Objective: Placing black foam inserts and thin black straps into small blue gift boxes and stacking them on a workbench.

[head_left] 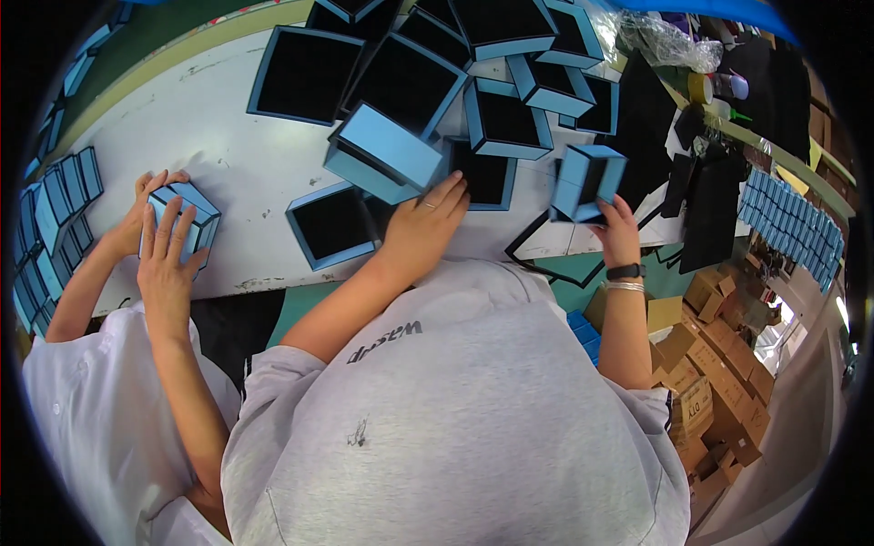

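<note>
White surface (228, 173) crowded with blue boxes: left hand (421, 227) lies flat, fingers spread, just below a tilted blue box (382, 153); right hand (617, 227) grips a small blue box (585, 185), fingers closed around it.

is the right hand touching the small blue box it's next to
Touching. The head view shows the right hand with fingers wrapped on the small blue box's lower edge.

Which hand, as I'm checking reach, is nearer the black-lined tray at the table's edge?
Left. The left hand lies beside the tray; the right hand is farther right, holding a blue box.
</note>
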`<state>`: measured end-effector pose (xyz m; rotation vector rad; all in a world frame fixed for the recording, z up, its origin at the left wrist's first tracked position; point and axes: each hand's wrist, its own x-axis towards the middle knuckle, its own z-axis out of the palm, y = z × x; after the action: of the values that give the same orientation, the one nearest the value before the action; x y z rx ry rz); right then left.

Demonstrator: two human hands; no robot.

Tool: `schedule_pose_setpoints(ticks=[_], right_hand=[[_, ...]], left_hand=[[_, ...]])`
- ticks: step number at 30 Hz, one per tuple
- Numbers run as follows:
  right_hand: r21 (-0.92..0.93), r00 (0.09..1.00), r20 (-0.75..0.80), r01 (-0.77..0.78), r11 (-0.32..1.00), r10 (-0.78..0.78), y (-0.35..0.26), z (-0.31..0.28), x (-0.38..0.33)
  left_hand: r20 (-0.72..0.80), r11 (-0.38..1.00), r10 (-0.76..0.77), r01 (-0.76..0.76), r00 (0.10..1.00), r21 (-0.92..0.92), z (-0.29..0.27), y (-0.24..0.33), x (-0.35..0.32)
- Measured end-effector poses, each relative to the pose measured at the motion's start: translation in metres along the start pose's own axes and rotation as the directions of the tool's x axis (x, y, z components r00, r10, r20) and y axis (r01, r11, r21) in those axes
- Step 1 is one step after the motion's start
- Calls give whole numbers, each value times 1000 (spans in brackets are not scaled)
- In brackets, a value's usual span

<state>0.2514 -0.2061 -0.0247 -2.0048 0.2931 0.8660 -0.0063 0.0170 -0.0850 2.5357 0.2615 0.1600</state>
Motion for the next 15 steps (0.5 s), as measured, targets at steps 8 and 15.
schedule_pose_setpoints(ticks=[8, 15], right_hand=[[-396, 913, 284, 390, 831, -294, 42, 55, -1], [-456, 814, 8, 520, 722, -581, 15, 78, -21]], left_hand=[[60, 992, -81, 74, 995, 104, -45, -43, -22], [-238, 993, -117, 109, 964, -47, -68, -21, -8]])
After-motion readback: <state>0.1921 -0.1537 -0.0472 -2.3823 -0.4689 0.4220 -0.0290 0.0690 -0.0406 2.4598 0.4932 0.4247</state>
